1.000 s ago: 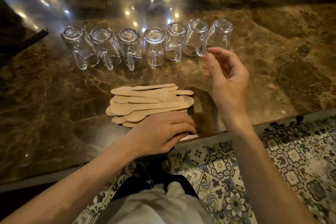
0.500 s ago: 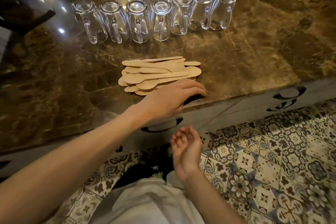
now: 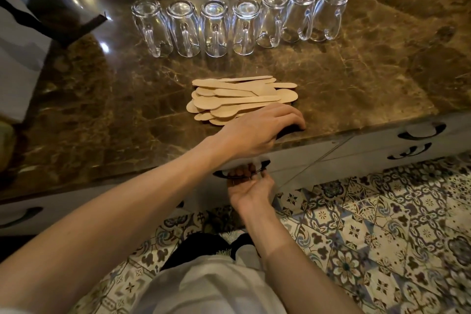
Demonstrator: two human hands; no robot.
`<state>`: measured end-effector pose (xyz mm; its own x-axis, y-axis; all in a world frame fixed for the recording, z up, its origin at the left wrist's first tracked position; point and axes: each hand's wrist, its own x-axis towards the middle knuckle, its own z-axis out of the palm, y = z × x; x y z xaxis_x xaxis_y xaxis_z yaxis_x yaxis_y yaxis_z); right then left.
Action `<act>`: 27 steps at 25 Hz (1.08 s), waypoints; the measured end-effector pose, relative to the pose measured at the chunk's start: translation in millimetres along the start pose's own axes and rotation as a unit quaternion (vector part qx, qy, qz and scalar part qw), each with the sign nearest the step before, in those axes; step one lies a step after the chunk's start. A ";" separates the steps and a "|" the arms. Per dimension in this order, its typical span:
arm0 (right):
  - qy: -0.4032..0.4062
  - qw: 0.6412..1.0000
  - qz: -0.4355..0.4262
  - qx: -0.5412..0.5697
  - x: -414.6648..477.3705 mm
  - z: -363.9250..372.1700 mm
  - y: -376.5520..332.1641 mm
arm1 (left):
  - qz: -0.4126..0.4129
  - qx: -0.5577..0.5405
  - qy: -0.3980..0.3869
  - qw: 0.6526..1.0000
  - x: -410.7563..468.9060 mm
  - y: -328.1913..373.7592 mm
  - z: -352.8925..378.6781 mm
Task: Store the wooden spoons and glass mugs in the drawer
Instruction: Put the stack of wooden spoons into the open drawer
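A pile of flat wooden spoons (image 3: 242, 98) lies on the brown marble counter (image 3: 356, 89) near its front edge. Behind the pile, several clear glass mugs (image 3: 237, 25) stand upside down in a row. My left hand (image 3: 257, 130) rests palm down on the counter edge, fingers spread, just in front of the spoons and touching the nearest ones. Below the edge, my right hand (image 3: 251, 185) is palm up with its fingers curled around the dark handle (image 3: 263, 163) of the white drawer (image 3: 295, 160), which looks closed.
More white drawer fronts with dark handles (image 3: 421, 131) run along under the counter to the right and left. A dark object (image 3: 63, 7) sits at the counter's far left. Patterned floor tiles (image 3: 382, 224) lie below.
My right hand came down from the rightmost mug to below the counter edge and closed on the drawer handle. My left hand stayed by the spoons. The view tilted downward.
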<state>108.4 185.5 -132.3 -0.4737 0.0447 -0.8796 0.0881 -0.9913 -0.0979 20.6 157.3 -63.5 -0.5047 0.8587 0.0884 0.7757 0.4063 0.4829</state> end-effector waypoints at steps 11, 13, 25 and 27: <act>0.027 0.999 0.007 -0.031 -21.5 -22.5 -2.2 | -0.017 -0.022 -0.005 1.000 -6.0 6.0 -7.3; 0.044 0.998 0.022 -0.032 -26.8 -30.6 -4.8 | -0.021 -0.024 -0.009 0.999 -6.5 7.4 -7.9; 0.101 0.994 0.045 -0.019 -55.0 -99.1 -11.7 | -0.031 -0.028 -0.004 0.999 -6.6 0.0 -3.9; 0.118 0.991 0.056 -0.020 -60.4 -109.9 -14.6 | -0.034 -0.024 -0.002 0.999 -5.0 -2.1 -2.5</act>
<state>232.1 210.9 -128.9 -0.2413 -0.0322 -0.9699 0.1661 -0.9861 -0.0086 20.6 151.5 -62.8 -0.5550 0.8303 0.0510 0.7203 0.4489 0.5288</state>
